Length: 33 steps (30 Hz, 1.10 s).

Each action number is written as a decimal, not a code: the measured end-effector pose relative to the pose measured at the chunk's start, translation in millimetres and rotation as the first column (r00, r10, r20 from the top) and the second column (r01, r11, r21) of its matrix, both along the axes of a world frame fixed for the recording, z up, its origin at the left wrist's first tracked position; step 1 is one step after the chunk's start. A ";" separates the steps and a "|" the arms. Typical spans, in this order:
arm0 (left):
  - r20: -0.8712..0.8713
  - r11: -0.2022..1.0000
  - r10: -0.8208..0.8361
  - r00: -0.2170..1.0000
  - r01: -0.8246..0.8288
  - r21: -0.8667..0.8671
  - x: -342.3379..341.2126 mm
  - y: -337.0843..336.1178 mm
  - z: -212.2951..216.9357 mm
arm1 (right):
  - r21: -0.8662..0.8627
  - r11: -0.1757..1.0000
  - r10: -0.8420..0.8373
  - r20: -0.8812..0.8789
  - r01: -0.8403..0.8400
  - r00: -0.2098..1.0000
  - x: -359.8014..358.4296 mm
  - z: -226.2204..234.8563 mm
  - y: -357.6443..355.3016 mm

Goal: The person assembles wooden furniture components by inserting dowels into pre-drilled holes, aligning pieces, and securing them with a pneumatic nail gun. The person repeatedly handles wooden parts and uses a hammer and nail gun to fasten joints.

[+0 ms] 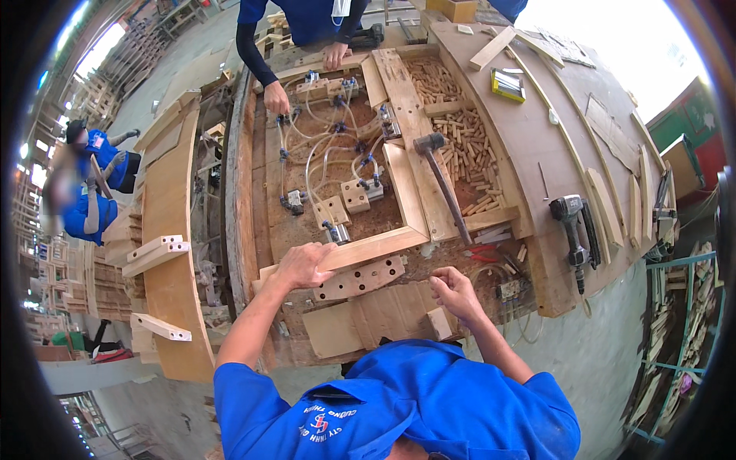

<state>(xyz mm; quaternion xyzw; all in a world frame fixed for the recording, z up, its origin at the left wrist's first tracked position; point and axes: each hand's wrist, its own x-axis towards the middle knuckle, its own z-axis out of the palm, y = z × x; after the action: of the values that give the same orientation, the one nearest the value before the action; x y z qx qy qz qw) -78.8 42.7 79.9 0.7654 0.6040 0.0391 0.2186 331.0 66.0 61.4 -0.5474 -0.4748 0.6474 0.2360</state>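
On the tabletop point(537, 176) a wooden frame point(406, 192) lies in the clamping jig with its near rail and right side already meeting at a corner, and a mallet point(445, 180) rests beside it on the dowel pegs point(468, 153). The left hand point(303, 264) has its grip pressed down over the near rail's left end, which looks not yet joined. The right hand point(452, 295) hovers loosely curled and empty, while another person's hands point(277, 100) work at the far side.
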 end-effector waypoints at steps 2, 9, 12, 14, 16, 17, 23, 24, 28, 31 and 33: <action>-0.075 0.999 -0.017 0.997 0.019 0.030 -0.7 -0.4 -7.1 | 0.037 0.999 0.020 0.024 -0.020 1.000 -3.8 -3.1 4.1; -0.085 0.992 0.095 0.992 -0.087 0.087 -30.4 -33.7 -8.0 | 0.072 0.997 0.035 0.088 -0.042 0.995 -2.6 -9.1 7.0; -0.203 0.992 0.055 0.978 -0.077 -0.105 -41.2 -49.6 -6.6 | 0.056 0.998 -0.001 0.112 -0.005 0.994 -5.1 -11.1 10.9; -0.233 0.987 0.028 0.972 -0.063 -0.146 -42.8 -52.2 -11.5 | 0.107 0.994 0.017 0.141 -0.032 0.990 -9.3 -13.4 15.1; -0.225 0.991 0.007 0.974 -0.037 -0.131 -42.7 -50.2 -19.7 | 0.141 0.989 0.026 0.146 -0.046 0.989 -11.8 -16.2 19.2; -0.210 0.992 -0.015 0.978 -0.012 -0.125 -43.3 -49.1 -22.6 | 0.177 0.983 0.021 0.162 -0.050 0.987 -10.6 -14.0 23.2; -0.165 0.984 -0.105 0.981 0.078 -0.163 -46.6 -40.4 -26.2 | 0.394 0.918 -0.193 0.339 0.047 0.921 14.0 13.2 85.9; -0.162 0.983 -0.108 0.981 0.081 -0.164 -46.4 -37.8 -27.5 | 0.499 0.866 -0.233 0.437 -0.019 0.868 10.7 15.1 99.4; -0.183 0.984 -0.131 0.974 0.106 -0.140 -45.1 -33.9 -28.6 | 0.508 0.813 -0.213 0.714 -0.285 0.667 -23.7 11.2 153.8; -0.186 0.989 -0.097 0.978 0.074 -0.126 -43.6 -35.3 -26.7 | 0.428 0.821 -0.194 0.831 -0.377 0.521 -78.3 -2.4 174.3; -0.213 0.985 -0.088 0.973 0.053 -0.163 -41.2 -34.8 -26.3 | 0.339 0.849 -0.124 0.874 -0.406 0.470 -102.2 -10.5 178.9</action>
<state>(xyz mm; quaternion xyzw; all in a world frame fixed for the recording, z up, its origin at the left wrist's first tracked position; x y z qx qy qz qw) -119.9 7.9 53.6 0.7665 0.5980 -0.1007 0.2112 228.8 244.9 50.9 -0.6728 -0.7240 0.1473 0.0387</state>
